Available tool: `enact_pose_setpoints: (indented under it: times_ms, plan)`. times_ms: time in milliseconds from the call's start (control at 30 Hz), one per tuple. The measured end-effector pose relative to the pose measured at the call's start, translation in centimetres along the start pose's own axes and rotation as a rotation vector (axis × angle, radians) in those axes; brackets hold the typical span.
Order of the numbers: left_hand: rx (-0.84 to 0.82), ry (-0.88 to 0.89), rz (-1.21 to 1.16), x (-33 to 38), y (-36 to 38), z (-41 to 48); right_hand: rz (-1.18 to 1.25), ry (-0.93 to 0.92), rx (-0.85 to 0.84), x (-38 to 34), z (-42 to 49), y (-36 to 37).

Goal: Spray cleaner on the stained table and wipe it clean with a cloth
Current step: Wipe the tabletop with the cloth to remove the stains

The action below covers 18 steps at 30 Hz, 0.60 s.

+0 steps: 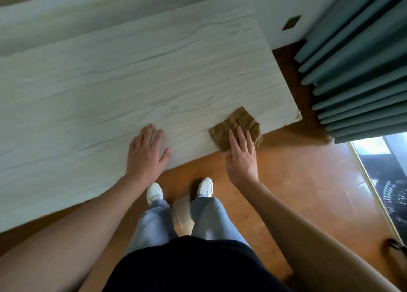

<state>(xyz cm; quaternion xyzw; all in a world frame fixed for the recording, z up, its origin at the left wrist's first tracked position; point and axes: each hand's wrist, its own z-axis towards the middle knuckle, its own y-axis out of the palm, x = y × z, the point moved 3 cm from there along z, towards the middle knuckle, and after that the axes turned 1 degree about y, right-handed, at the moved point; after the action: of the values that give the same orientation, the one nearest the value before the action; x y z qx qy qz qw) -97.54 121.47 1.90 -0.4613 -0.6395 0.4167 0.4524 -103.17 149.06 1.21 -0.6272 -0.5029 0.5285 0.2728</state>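
Note:
A pale wood-grain table (123,86) fills the left and middle of the head view. A crumpled brown cloth (236,124) lies on it near the front right corner, partly over the front edge. My right hand (242,157) is flat with fingers spread, its fingertips resting on the cloth's near part while the palm hangs beyond the table edge. My left hand (146,153) lies flat on the table surface close to the front edge, fingers apart, holding nothing. No spray bottle is in view.
Teal pleated curtains (361,67) hang at the right, close to the table's right end. Orange-brown floor (297,177) runs along the front edge, with my white shoes (155,192) and legs beneath me. A window strip (383,181) lies low right.

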Motion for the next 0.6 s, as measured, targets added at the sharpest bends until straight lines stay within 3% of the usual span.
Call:
enact_pose_setpoints:
  times_ms: [200, 600]
  plan:
    - [0.049, -0.075, -0.018, -6.2, -0.7, -4.8, -0.022, -0.066, -0.022, -5.9, -2.7, 3.6]
    - [0.073, -0.356, 0.019, -29.5, -1.2, -17.9, -0.128, -0.150, 0.006, -19.9, -7.7, 11.6]
